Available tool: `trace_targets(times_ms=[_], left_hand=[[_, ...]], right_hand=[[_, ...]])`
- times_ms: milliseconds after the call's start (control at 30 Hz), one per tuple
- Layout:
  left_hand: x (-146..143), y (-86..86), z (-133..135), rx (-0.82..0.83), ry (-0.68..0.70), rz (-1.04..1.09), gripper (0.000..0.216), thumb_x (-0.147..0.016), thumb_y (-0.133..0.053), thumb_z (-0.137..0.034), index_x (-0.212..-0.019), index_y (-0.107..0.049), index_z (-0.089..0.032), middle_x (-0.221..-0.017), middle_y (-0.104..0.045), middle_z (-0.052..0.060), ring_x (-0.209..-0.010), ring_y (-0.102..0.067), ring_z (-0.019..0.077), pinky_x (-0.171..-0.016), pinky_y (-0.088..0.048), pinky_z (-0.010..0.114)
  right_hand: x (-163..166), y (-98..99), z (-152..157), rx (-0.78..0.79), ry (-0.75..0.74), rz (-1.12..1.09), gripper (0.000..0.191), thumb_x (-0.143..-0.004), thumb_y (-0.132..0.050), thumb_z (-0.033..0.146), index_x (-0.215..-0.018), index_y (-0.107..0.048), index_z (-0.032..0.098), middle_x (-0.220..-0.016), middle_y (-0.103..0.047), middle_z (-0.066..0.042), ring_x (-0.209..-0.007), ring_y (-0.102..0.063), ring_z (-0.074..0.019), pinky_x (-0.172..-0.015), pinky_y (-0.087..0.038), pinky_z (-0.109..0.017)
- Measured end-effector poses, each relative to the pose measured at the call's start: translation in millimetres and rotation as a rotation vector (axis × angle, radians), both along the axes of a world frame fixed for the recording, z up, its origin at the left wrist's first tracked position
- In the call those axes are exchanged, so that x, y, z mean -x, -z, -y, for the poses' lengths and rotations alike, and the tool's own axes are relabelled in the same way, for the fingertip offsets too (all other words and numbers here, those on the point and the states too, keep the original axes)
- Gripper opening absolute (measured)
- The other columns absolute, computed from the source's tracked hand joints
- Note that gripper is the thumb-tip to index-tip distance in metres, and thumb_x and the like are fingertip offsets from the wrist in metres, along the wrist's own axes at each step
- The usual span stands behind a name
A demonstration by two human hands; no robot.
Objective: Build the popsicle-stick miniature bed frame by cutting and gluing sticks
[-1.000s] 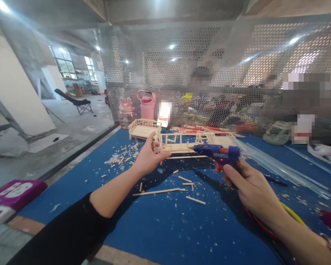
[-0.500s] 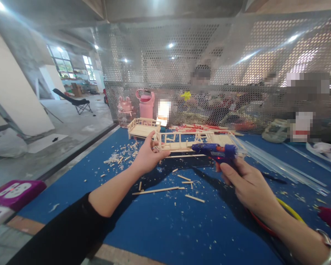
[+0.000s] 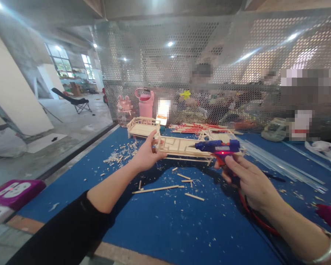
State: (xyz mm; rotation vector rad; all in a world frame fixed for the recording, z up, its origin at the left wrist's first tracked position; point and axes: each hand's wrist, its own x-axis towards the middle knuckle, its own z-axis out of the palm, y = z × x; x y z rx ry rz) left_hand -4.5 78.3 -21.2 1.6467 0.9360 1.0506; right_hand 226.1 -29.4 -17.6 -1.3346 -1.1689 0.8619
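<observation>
My left hand [image 3: 146, 154] grips the left end of a long model [image 3: 182, 146] built of thin wooden sticks and holds it tilted above the blue mat [image 3: 165, 221]. My right hand [image 3: 249, 180] is closed round the handle of a blue hot glue gun [image 3: 217, 147] with a red light on its side. The gun's nozzle points left and sits over the model's middle. A red cable runs from the gun under my right wrist.
A second stick model [image 3: 141, 127] stands at the back left beside a pink bottle [image 3: 145, 103]. Loose sticks [image 3: 157, 190] and wood shavings litter the mat. Clear glue rods [image 3: 278, 162] lie at the right. A perforated metal screen [image 3: 237, 66] closes the far side, people behind it.
My left hand has lifted and tilted the long model toward me. The glue gun has risen slightly with it, its nozzle staying over the model.
</observation>
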Motion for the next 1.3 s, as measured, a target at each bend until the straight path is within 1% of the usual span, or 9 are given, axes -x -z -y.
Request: trace_targets(times_ms=[100, 300, 467, 567, 733, 900, 1133, 1233, 1300], left_hand=[[1, 3.3, -3, 0.022, 0.024, -0.009, 0.1, -0.06, -0.068, -0.007, -0.141, -0.013, -0.027, -0.13, -0.046, 0.016, -0.077, -0.061, 0.0137, -0.071, -0.049, 0.03], [2, 11.7, -10, 0.045, 0.02, -0.045, 0.102, -0.06, -0.068, -0.006, -0.142, -0.011, -0.027, -0.131, -0.045, 0.017, -0.075, -0.062, 0.0156, -0.072, -0.05, 0.035], [0, 9.2, -7, 0.049, 0.019, -0.058, 0.104, -0.062, -0.066, -0.005, -0.142, -0.004, -0.025, -0.13, -0.045, 0.019, -0.078, -0.062, 0.0155, -0.075, -0.05, 0.034], [0, 7.7, -6, 0.056, 0.007, -0.07, 0.107, -0.062, -0.066, -0.004, -0.142, 0.002, -0.025, -0.131, -0.045, 0.019, -0.08, -0.062, 0.016, -0.077, -0.049, 0.035], [0, 9.3, -7, 0.033, 0.016, -0.079, 0.109, -0.062, -0.068, -0.005, -0.142, 0.003, -0.025, -0.13, -0.045, 0.019, -0.082, -0.063, 0.0172, -0.078, -0.049, 0.036], [1, 10.3, -9, 0.025, 0.006, -0.104, 0.107, -0.063, -0.067, -0.006, -0.142, 0.003, -0.025, -0.13, -0.046, 0.02, -0.079, -0.063, 0.0173, -0.076, -0.05, 0.037], [0, 10.5, -7, -0.038, -0.01, -0.144, 0.102, -0.064, -0.065, -0.008, -0.143, -0.002, -0.023, -0.129, -0.047, 0.019, -0.073, -0.063, 0.0153, -0.072, -0.052, 0.035], [2, 8.7, -5, -0.128, -0.025, -0.23, 0.096, -0.066, -0.063, -0.011, -0.142, -0.006, -0.022, -0.133, -0.042, 0.021, -0.069, -0.062, 0.0136, -0.067, -0.052, 0.033], [5, 4.9, -4, -0.226, -0.025, -0.328, 0.09, -0.066, -0.06, -0.011, -0.141, -0.012, -0.021, -0.136, -0.038, 0.021, -0.067, -0.06, 0.0118, -0.064, -0.051, 0.03]], right_hand=[[-2, 3.4, -1, 0.04, -0.021, -0.024, 0.044, -0.057, -0.061, 0.063, -0.068, -0.05, 0.022, -0.044, -0.043, 0.005, -0.041, -0.036, -0.0086, -0.037, -0.023, -0.02], [-3, 7.4, -1, 0.083, -0.028, -0.056, 0.044, -0.059, -0.061, 0.062, -0.073, -0.052, 0.021, -0.045, -0.046, 0.004, -0.042, -0.038, -0.009, -0.037, -0.025, -0.019], [1, 8.4, -1, 0.1, -0.054, -0.073, 0.04, -0.062, -0.059, 0.058, -0.077, -0.054, 0.021, -0.044, -0.046, 0.005, -0.042, -0.037, -0.0088, -0.036, -0.024, -0.019], [3, 10.1, -2, 0.098, -0.068, -0.11, 0.039, -0.063, -0.06, 0.056, -0.079, -0.054, 0.021, -0.053, -0.052, 0.003, -0.041, -0.036, -0.0076, -0.034, -0.024, -0.019], [3, 10.8, -3, 0.103, -0.061, -0.154, 0.04, -0.061, -0.062, 0.056, -0.076, -0.054, 0.02, -0.061, -0.055, 0.001, -0.041, -0.036, -0.0063, -0.033, -0.022, -0.019], [4, 10.8, -4, 0.127, -0.065, -0.171, 0.045, -0.058, -0.063, 0.059, -0.075, -0.053, 0.019, -0.054, -0.05, 0.004, -0.04, -0.035, -0.0055, -0.033, -0.022, -0.018], [1, 13.5, -3, 0.092, -0.062, -0.125, 0.047, -0.058, -0.063, 0.061, -0.073, -0.05, 0.018, -0.063, -0.054, 0.003, -0.039, -0.035, -0.0036, -0.035, -0.021, -0.018], [1, 9.9, 1, 0.085, -0.059, -0.11, 0.047, -0.058, -0.064, 0.06, -0.073, -0.05, 0.018, -0.063, -0.054, 0.002, -0.041, -0.036, -0.0039, -0.037, -0.023, -0.018], [2, 6.6, 4, 0.091, -0.046, -0.125, 0.049, -0.057, -0.065, 0.061, -0.077, -0.051, 0.018, -0.057, -0.052, 0.003, -0.041, -0.037, -0.0052, -0.037, -0.024, -0.019]])
